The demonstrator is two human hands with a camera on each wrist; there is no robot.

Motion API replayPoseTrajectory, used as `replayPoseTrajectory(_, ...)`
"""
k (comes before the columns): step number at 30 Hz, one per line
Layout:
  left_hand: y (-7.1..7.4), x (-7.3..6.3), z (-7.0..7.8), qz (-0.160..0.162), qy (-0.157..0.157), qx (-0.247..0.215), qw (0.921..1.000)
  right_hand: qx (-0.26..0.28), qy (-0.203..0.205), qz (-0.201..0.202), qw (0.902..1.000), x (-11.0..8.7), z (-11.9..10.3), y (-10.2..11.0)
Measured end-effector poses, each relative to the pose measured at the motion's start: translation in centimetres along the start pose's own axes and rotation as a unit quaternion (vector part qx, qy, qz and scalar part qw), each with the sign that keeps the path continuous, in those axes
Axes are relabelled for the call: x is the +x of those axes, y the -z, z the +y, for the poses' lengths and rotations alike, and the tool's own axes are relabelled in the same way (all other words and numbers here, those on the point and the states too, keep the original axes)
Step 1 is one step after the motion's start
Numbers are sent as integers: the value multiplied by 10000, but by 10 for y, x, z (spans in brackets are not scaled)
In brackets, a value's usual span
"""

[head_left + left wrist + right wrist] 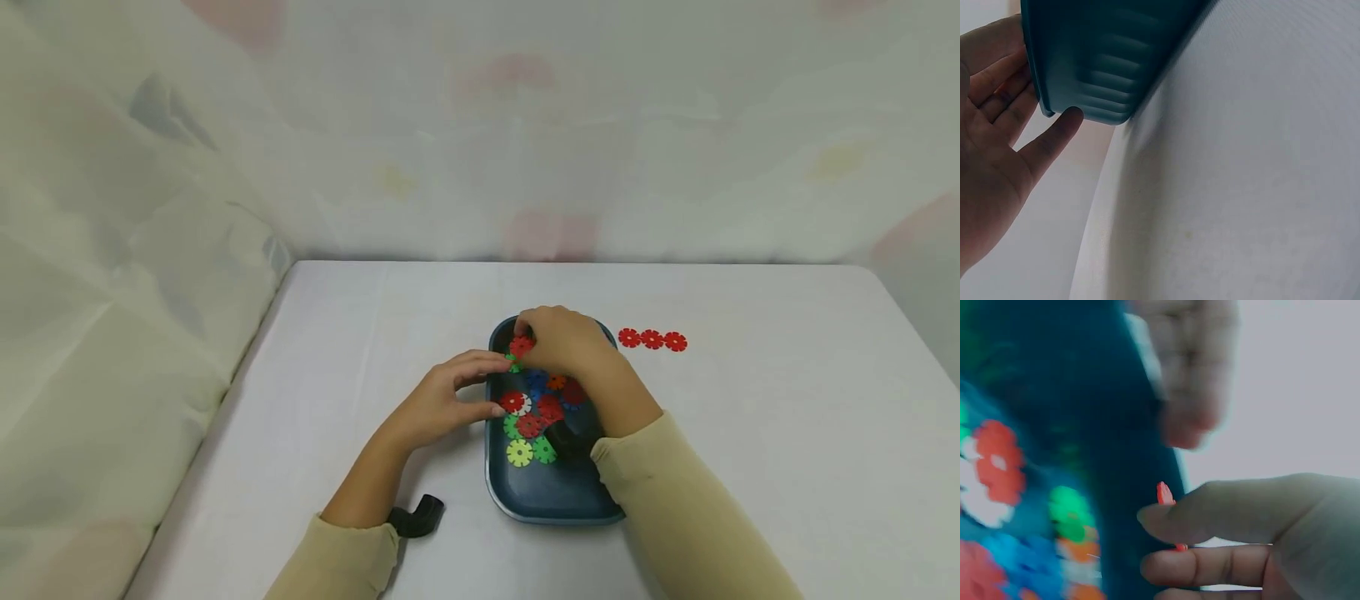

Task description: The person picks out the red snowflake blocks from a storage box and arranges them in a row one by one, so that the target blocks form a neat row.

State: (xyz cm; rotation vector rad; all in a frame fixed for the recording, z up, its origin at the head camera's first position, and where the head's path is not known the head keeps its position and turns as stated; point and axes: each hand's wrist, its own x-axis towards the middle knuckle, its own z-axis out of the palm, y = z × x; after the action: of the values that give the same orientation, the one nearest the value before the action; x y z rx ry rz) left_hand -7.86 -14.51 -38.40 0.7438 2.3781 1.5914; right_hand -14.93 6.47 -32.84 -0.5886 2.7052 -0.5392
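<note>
My right hand (562,337) is over the far end of a dark blue-green tray (540,507). Between its thumb and index finger it pinches a red notched plastic disc (1165,494). A green disc (513,365) shows just below it. The left hand (450,400) is at the tray's left rim, fingers stretched towards the right hand and thumb apart; in the left wrist view, part of its fingers is hidden behind the tray wall. Red, blue, white, orange and green discs (528,426) lie in the tray, some under the right forearm.
Three red discs (652,339) lie in a row on the white table, right of the tray. A black elbow-shaped piece (418,517) is beside the left wrist. Another black object (564,437) shows over the tray near the right sleeve. Patterned cloth hangs behind and at the left.
</note>
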Motion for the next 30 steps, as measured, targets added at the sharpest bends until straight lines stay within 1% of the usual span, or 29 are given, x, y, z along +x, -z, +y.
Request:
replayPoseTrajectory(3, -1, 1, 1, 19, 53, -8, 10000, 148, 140, 80, 9998, -13, 2, 19)
replayPoseTrajectory(6, -2, 1, 2, 31, 156, 7, 9999, 572, 224, 164, 9980, -32, 11, 38)
replayPoseTrajectory(8, -3, 2, 2, 25, 222, 32, 9997, 856, 192, 367, 9955, -47, 22, 48)
replayPoseTrajectory(10, -4, 2, 0, 6, 251, 27, 9997, 1052, 93, 716, 9918, -63, 35, 56)
replayPoseTrajectory(12, -5, 3, -1, -7, 268, 8, 9996, 1172, -15, 1132, 9866, -77, 51, 60)
replayPoseTrajectory(15, -6, 2, -2, -16, 269, -26, 9996, 1292, -269, 1687, 9768, -93, 77, 60)
replayPoseTrajectory(17, -5, 1, -2, -26, 285, -15, 9996, 1333, -541, 1918, 9708, -100, 95, 56)
replayPoseTrajectory(19, -4, 1, -2, -40, 298, 0, 9995, 1370, -830, 2051, 9655, -105, 113, 51)
replayPoseTrajectory(22, -3, -1, -1, -27, 334, 32, 9994, 1346, -1202, 2116, 9605, -108, 136, 44)
replayPoseTrajectory(24, -1, -2, 0, 17, 377, 35, 9993, 1406, -1377, 2079, 9582, -108, 148, 39)
replayPoseTrajectory(30, 2, -6, -1, 106, 472, 7, 9988, 1553, -1800, 1703, 9563, -104, 172, 25)
